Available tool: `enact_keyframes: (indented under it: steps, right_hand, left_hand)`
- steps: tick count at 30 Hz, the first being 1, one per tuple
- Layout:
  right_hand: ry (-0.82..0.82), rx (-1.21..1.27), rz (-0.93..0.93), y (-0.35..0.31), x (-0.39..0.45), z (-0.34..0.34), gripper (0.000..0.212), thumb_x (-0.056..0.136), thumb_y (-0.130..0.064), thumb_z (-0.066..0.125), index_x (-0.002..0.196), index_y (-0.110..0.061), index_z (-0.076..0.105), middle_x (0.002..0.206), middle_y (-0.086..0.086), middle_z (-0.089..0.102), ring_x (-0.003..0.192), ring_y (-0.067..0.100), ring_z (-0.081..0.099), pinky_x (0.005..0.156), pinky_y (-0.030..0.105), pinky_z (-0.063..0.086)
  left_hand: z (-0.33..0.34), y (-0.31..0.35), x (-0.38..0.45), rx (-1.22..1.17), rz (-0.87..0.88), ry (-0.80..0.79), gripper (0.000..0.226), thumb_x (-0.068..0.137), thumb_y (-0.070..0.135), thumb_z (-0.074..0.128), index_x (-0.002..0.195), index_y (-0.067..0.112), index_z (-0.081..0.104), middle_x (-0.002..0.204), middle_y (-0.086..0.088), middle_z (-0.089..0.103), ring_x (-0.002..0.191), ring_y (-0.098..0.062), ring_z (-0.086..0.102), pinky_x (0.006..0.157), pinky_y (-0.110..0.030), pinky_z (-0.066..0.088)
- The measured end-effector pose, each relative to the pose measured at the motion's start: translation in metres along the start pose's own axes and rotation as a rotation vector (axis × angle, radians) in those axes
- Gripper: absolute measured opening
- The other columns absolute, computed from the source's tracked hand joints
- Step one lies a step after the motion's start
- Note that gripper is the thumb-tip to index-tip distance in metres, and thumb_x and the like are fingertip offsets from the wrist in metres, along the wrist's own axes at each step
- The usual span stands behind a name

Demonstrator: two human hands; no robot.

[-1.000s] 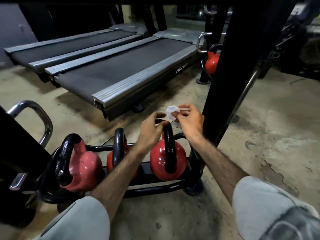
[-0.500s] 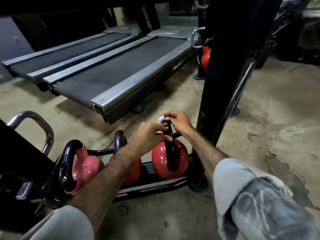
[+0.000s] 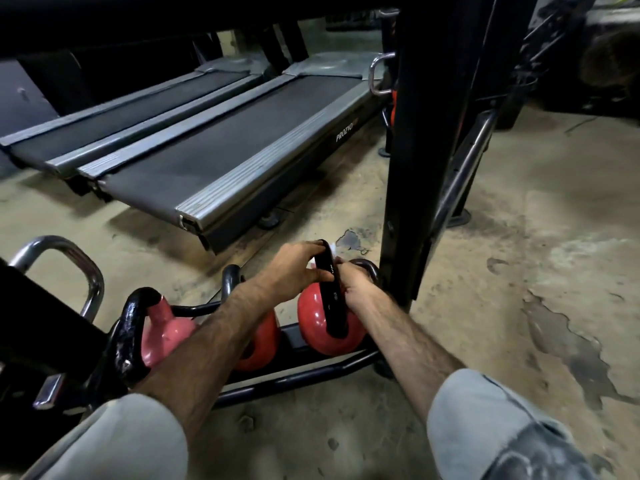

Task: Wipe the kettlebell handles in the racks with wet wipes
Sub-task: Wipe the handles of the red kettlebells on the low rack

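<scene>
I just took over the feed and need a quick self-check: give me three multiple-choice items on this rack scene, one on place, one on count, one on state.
1. Where does the kettlebell being worked on sit in the low rack?
A. far left end
B. middle
C. right end, beside the black post

2. How many kettlebells show in that rack?
A. two
B. three
C. five

3. What is the left hand doing?
A. gripping the top of the black handle
B. resting on the floor
C. holding a spray bottle

Answers:
1 C: the red kettlebell sits next to the black post.
2 B: it, a half-hidden red one and a pink kettlebell sit in the rack.
3 A: the left hand clasps the handle, with the right hand and a bit of white wipe on its other side.
</scene>
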State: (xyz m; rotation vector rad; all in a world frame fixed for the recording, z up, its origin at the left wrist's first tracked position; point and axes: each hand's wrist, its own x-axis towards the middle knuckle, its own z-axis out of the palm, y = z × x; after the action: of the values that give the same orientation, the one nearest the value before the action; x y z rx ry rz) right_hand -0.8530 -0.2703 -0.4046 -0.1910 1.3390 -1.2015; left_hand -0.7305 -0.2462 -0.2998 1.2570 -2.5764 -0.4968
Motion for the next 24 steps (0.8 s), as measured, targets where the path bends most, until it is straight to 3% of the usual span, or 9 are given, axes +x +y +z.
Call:
enact_keyframes:
  steps: [4,6,9,12,14,17,20,22,24]
  right_hand:
    - [0.005,-0.073,-0.037,-0.004,-0.001,0.001,0.026,0.093,-0.021,0.062,0.070,-0.009,0.058,0.064,0.006,0.053,0.054,0.017,0.051,0.040,0.020,0.040]
    - [-0.054,-0.030,-0.019,-0.006,-0.007,0.001,0.018,0.093,-0.022,0.063,0.083,-0.007,0.064,0.068,0.005,0.057,0.057,0.016,0.054,0.044,0.022,0.043]
    - [-0.085,0.076,-0.051,-0.004,-0.016,-0.004,0.030,0.090,-0.011,0.066,0.117,0.002,0.065,0.084,0.013,0.065,0.061,0.019,0.062,0.048,0.024,0.049]
    - [-0.121,0.128,-0.133,0.002,-0.020,-0.019,0.030,0.091,0.007,0.057,0.120,0.004,0.062,0.091,0.016,0.068,0.062,0.017,0.068,0.051,0.023,0.054]
    - [-0.156,0.139,-0.166,0.003,-0.020,-0.020,0.025,0.091,0.008,0.055,0.114,0.005,0.063,0.084,0.014,0.070,0.060,0.016,0.069,0.050,0.022,0.054]
    - [-0.047,0.201,-0.177,-0.010,-0.017,-0.009,0.013,0.091,0.009,0.057,0.088,-0.003,0.064,0.063,0.007,0.069,0.046,0.011,0.066,0.044,0.020,0.052]
    - [0.037,0.194,-0.177,-0.016,-0.012,-0.001,0.028,0.089,0.012,0.057,0.071,-0.010,0.055,0.066,0.008,0.059,0.048,0.013,0.059,0.041,0.017,0.047]
    - [0.097,0.179,-0.176,-0.018,-0.014,0.001,0.034,0.086,0.016,0.058,0.063,-0.009,0.051,0.059,0.006,0.053,0.045,0.012,0.053,0.037,0.016,0.042]
    - [0.119,0.046,-0.177,-0.022,-0.016,-0.001,0.021,0.080,0.011,0.067,0.068,-0.006,0.064,0.062,0.008,0.062,0.043,0.013,0.059,0.040,0.018,0.045]
  left_hand:
    - [-0.006,0.005,0.002,0.005,-0.024,-0.018,0.037,0.075,0.028,0.077,0.105,0.008,0.068,0.110,-0.007,0.068,0.105,-0.022,0.061,0.089,-0.037,0.047]
    - [-0.008,0.008,0.001,-0.011,-0.026,-0.010,0.037,0.075,0.026,0.078,0.106,0.007,0.068,0.111,-0.007,0.069,0.107,-0.021,0.060,0.092,-0.037,0.047]
    - [-0.009,0.011,-0.001,-0.024,-0.047,-0.006,0.036,0.074,0.024,0.078,0.106,0.010,0.069,0.110,-0.005,0.069,0.107,-0.020,0.061,0.092,-0.036,0.047]
    - [-0.008,0.011,0.000,-0.022,-0.042,-0.009,0.034,0.074,0.024,0.078,0.105,0.015,0.070,0.106,-0.001,0.071,0.104,-0.017,0.062,0.092,-0.035,0.048]
    - [-0.008,0.009,0.000,-0.029,-0.041,-0.003,0.033,0.074,0.024,0.078,0.105,0.017,0.070,0.105,0.001,0.071,0.103,-0.015,0.062,0.092,-0.033,0.048]
    - [-0.008,0.010,0.000,-0.013,-0.052,-0.015,0.036,0.074,0.025,0.078,0.107,0.014,0.069,0.105,-0.004,0.071,0.103,-0.021,0.062,0.090,-0.038,0.048]
    - [-0.008,0.011,0.001,0.012,-0.069,-0.022,0.040,0.075,0.026,0.078,0.111,0.011,0.068,0.111,-0.008,0.069,0.106,-0.025,0.061,0.090,-0.038,0.048]
    - [-0.008,0.012,0.001,0.012,-0.072,-0.006,0.046,0.076,0.024,0.077,0.117,0.008,0.065,0.120,-0.009,0.066,0.113,-0.025,0.059,0.094,-0.031,0.045]
    - [-0.008,0.014,-0.001,0.008,-0.070,0.008,0.047,0.077,0.022,0.077,0.120,0.008,0.063,0.123,-0.008,0.064,0.116,-0.023,0.057,0.094,-0.024,0.041]
